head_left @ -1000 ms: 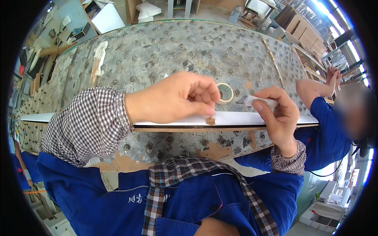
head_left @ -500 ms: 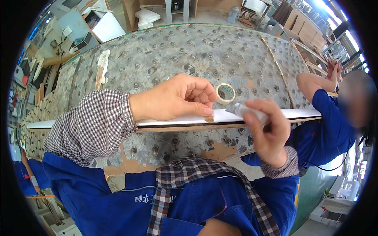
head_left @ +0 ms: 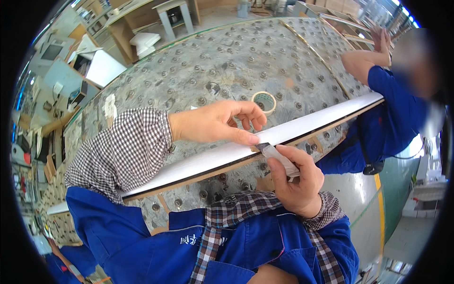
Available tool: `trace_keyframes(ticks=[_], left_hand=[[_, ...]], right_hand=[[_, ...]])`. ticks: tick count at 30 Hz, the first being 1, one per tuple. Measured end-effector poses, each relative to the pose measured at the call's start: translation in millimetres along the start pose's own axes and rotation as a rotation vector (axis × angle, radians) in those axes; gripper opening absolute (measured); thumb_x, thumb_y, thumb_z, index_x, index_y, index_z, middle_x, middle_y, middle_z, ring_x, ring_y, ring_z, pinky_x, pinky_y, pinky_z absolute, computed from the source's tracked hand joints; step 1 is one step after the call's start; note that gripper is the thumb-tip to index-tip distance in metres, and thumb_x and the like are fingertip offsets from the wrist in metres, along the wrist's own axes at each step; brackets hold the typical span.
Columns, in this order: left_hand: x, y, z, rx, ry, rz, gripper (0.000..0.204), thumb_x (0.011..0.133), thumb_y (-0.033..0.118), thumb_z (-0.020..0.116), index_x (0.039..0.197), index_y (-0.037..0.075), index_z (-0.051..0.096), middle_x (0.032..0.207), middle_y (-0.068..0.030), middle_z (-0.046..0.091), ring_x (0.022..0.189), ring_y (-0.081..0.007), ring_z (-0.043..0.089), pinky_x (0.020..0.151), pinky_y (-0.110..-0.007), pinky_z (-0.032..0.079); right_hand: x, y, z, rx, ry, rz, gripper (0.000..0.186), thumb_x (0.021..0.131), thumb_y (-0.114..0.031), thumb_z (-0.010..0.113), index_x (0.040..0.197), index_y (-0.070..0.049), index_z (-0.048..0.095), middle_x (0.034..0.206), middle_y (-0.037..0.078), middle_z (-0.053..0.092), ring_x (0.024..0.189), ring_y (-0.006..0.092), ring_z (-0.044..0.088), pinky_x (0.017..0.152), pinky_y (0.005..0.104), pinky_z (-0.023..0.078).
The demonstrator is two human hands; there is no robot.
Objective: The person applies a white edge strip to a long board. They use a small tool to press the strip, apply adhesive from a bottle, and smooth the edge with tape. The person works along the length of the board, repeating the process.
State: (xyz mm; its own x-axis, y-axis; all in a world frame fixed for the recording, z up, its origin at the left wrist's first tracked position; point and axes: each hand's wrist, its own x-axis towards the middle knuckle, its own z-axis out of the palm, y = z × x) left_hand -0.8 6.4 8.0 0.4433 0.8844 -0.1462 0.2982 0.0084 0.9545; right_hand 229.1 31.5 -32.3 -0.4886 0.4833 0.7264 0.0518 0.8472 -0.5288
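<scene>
Workshop counter [head_left: 231, 71], grey scuffed metal with round studs, spans mid-frame. Long narrow white board with dark edge [head_left: 321, 117] crosses the centre diagonally. Right hand [head_left: 302, 182] is closed round a pale wrapped flat tool with dark tip [head_left: 280, 162], tip at board. Left hand [head_left: 220, 123] is half-curled, apparently holding nothing, thumb near tip. Pressing too hard could make the tip skid, nicking that thumb or scratching the white face.

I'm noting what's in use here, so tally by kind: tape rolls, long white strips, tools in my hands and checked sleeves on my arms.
Round cream tape roll: 1
Long white flat strip: 1
Pale-handled tool with grey tip: 1
Dark-and-white checked fabric sleeves: 2
Total: 5
</scene>
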Motion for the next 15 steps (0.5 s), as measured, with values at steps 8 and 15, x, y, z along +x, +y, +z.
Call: trace_keyframes(ticks=[8, 15], left_hand=[[2.5, -27.6, 17.9, -0.314, -0.121, 0.018, 0.058, 0.097, 0.039, 0.042, 0.141, 0.004, 0.027, 0.137, -0.0152, 0.038, 0.13, -0.0223, 0.033, 0.109, -0.034, 0.023], [0.7, -28.7, 19.7, -0.364, -0.119, 0.066, 0.051, 0.099, 0.034, 0.038, 0.14, 0.005, 0.028, 0.137, -0.0163, 0.038, 0.131, -0.0221, 0.031, 0.109, -0.033, 0.021]], right_hand=[[-2.0, -15.4, 5.3, 0.139, 0.013, 0.244, 0.025, 0.081, 0.002, 0.067, 0.104, 0.004, 0.056, 0.079, 0.013, 0.067, 0.066, 0.0114, 0.064, 0.056, 0.0219, 0.048], [-4.9, -17.3, 16.3, 0.136, 0.082, 0.274, 0.024, 0.083, 0.002, 0.065, 0.104, 0.004, 0.055, 0.079, 0.013, 0.067, 0.068, 0.0102, 0.063, 0.059, 0.0215, 0.048]])
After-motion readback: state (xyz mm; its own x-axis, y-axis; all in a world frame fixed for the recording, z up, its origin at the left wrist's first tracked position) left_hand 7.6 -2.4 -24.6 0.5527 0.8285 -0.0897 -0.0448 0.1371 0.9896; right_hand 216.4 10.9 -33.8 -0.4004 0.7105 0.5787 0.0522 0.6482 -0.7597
